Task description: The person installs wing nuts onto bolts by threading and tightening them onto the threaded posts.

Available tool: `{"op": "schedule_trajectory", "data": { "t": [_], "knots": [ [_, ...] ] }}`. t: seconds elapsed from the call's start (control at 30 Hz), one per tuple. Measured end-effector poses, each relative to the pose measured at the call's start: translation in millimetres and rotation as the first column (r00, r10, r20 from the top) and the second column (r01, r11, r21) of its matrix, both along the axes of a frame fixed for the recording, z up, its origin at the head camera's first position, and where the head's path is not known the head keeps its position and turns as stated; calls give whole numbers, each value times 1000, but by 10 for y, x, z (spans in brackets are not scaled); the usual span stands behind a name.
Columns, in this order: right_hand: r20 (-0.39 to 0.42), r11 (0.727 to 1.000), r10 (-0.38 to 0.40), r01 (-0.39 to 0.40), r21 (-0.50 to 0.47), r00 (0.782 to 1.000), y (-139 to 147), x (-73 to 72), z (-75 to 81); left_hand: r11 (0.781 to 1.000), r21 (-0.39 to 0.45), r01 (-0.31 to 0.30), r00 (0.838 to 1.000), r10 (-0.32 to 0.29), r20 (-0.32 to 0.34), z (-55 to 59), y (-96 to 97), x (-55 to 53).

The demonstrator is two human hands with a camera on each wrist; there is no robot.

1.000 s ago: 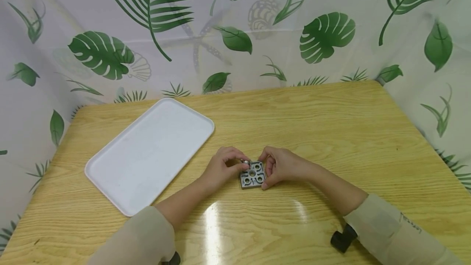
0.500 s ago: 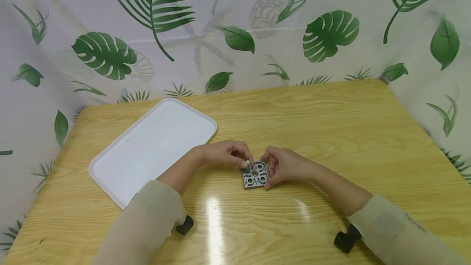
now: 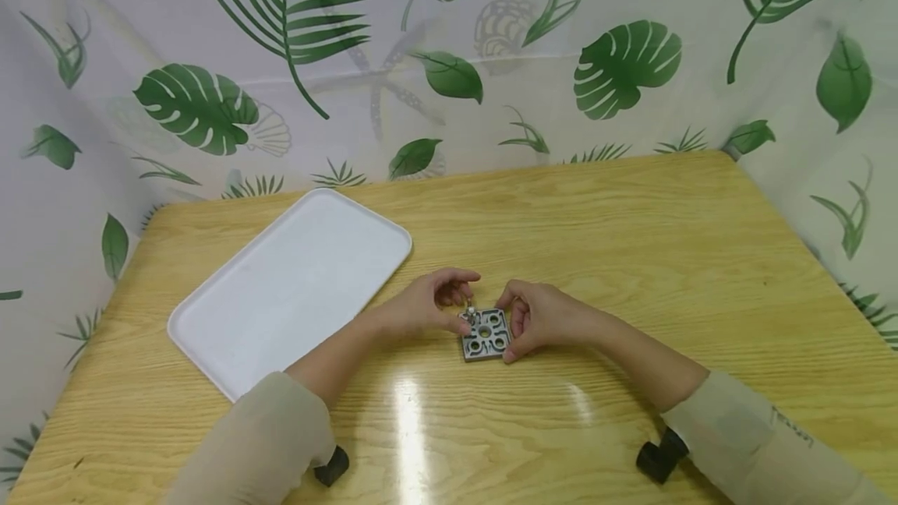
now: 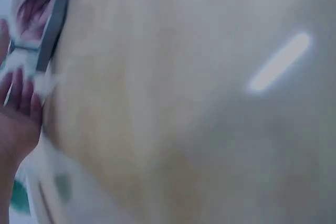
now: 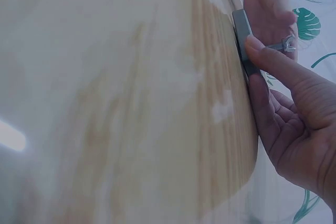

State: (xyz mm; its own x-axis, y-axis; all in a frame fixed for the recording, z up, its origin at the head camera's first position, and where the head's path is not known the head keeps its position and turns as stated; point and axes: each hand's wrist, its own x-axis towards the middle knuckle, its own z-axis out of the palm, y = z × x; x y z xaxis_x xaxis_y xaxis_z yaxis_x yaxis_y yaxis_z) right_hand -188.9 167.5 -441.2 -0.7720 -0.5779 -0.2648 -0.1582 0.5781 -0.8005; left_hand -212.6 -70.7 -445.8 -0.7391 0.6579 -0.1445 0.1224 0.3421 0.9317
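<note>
A square grey metal plate (image 3: 486, 343) with several round holes lies on the wooden table. Thumb and fingers of my right hand (image 3: 539, 319) grip its right side; in the right wrist view the plate (image 5: 241, 24) is seen edge-on. A small silver piece (image 3: 471, 312) stands at the plate's far left corner, and the right wrist view shows its thin stem and lobed head (image 5: 288, 44). My left hand (image 3: 426, 302) is beside it with fingers spread, the thumb tip right at the plate's left edge. The left wrist view catches this hand (image 4: 18, 129) at its border.
A white rectangular tray (image 3: 281, 294) lies on the left of the table (image 3: 603, 232). Behind and at both sides hangs a leaf-printed cloth (image 3: 533, 100). A black wrist device (image 3: 661, 455) sits under each sleeve.
My left hand shifted about the small piece, and its fingers have spread away from it, leaving it standing at the plate. The right hand keeps its grip on the plate.
</note>
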Motion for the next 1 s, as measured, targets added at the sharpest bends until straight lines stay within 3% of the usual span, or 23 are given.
{"op": "schedule_trajectory", "data": {
  "t": [0.07,0.17,0.23,0.3,0.33,0.6,0.67,0.73,0.93,1.0],
  "knots": [
    [-3,1000,2,-2,-4,1000,-1,-2,-18,981,52,-185,982,186,-21,-38,54,179],
    [-6,1000,0,0,-4,1000,-8,-4,-26,902,121,-415,902,425,-78,-106,146,429],
    [-9,1000,-1,1,-1,1000,-12,-6,-26,852,155,-500,849,518,-109,-131,197,550],
    [-13,1000,-3,3,6,1000,-14,-5,-19,821,176,-543,812,567,-142,-158,241,627],
    [-14,1000,-5,5,8,1000,-13,-5,-19,816,185,-548,804,575,-153,-172,257,650],
    [1,1000,-16,16,9,1000,-6,0,-14,815,270,-512,762,576,-296,-280,341,707],
    [0,1000,-15,15,5,1000,-7,0,-17,818,274,-506,758,573,-311,-286,343,703],
    [-3,1000,-12,12,3,1000,-5,-2,-19,827,273,-491,770,559,-309,-285,338,685],
    [-4,1000,-7,7,-5,1000,1,-2,-14,867,287,-408,850,476,-228,-265,284,593],
    [-2,1000,-8,8,-7,1000,3,0,-12,871,291,-395,864,460,-206,-260,261,571]
  ]
}}
